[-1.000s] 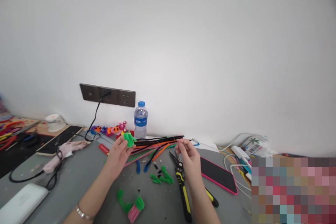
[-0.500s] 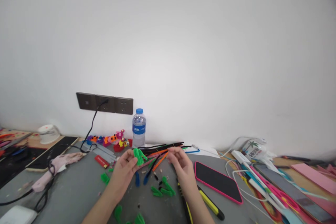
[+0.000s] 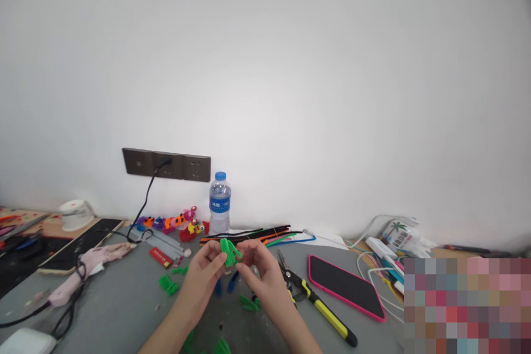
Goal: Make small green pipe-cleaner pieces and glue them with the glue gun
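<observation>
Between both hands is a small green fuzzy piece (image 3: 229, 253), folded into loops. My left hand (image 3: 204, 274) pinches its left side with thumb and fingers. The fingers of my right hand (image 3: 259, 271) are pinched together at the piece's right edge, touching its end. More green fuzzy pieces (image 3: 168, 285) lie on the grey mat (image 3: 120, 298), some partly hidden under my forearms. Behind the hands are black, orange, green and blue fuzzy stems (image 3: 282, 237). Yellow-and-black pliers (image 3: 327, 315) lie right of my right hand.
A water bottle (image 3: 219, 204) stands by the wall, beside small colourful figures (image 3: 174, 221). At right are a pink-edged phone (image 3: 346, 287) and white cables. A pink glue gun (image 3: 87, 271), a red item (image 3: 161, 257) and another phone (image 3: 83, 244) lie at left.
My right hand has moved left and down to the green piece, uncovering more of the pliers. My left hand has shifted slightly right with the piece.
</observation>
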`<state>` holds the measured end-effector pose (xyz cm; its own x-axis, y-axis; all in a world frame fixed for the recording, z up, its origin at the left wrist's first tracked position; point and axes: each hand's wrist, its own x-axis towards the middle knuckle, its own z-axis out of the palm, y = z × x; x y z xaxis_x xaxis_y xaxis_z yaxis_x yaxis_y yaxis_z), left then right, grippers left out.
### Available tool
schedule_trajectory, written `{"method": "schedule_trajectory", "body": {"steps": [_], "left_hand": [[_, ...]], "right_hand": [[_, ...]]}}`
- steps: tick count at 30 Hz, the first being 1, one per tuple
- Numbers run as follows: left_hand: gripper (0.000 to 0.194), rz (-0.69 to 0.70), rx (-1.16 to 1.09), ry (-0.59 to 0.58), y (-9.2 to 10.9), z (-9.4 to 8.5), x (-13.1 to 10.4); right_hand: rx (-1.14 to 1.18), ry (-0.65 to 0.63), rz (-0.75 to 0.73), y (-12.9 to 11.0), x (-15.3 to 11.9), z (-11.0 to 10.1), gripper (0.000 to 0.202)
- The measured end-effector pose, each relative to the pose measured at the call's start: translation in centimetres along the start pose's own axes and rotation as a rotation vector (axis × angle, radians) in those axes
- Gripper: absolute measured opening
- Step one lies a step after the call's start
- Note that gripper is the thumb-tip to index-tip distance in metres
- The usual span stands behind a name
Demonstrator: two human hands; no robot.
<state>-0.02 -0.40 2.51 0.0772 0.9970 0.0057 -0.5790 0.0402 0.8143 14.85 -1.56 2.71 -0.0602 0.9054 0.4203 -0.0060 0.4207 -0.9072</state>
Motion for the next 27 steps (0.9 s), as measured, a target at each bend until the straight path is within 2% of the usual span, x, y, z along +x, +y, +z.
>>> {"method": "schedule_trajectory", "body": {"steps": [4,10,20,27], "left_hand": [[0.027,-0.007,0.017,0.001,-0.20,0.16,-0.11],[0.027,-0.010,0.048,0.023,0.03,0.46,-0.21],[0.023,0.010,0.051,0.013,-0.52,0.10,-0.20],[0.026,0.002,0.074,0.038,-0.37,0.44,-0.31]], "right_hand": [[0.035,0.017,0.042,-0.06,0.17,0.20,0.018],[-0.056,0.065,0.044,-0.13,0.16,-0.09,0.012],[-0.265,0.065,-0.187,-0.71,0.29,-0.57,0.012],[-0.337,0.028,-0.218,-0.93,0.01,-0.43,0.015]]}}
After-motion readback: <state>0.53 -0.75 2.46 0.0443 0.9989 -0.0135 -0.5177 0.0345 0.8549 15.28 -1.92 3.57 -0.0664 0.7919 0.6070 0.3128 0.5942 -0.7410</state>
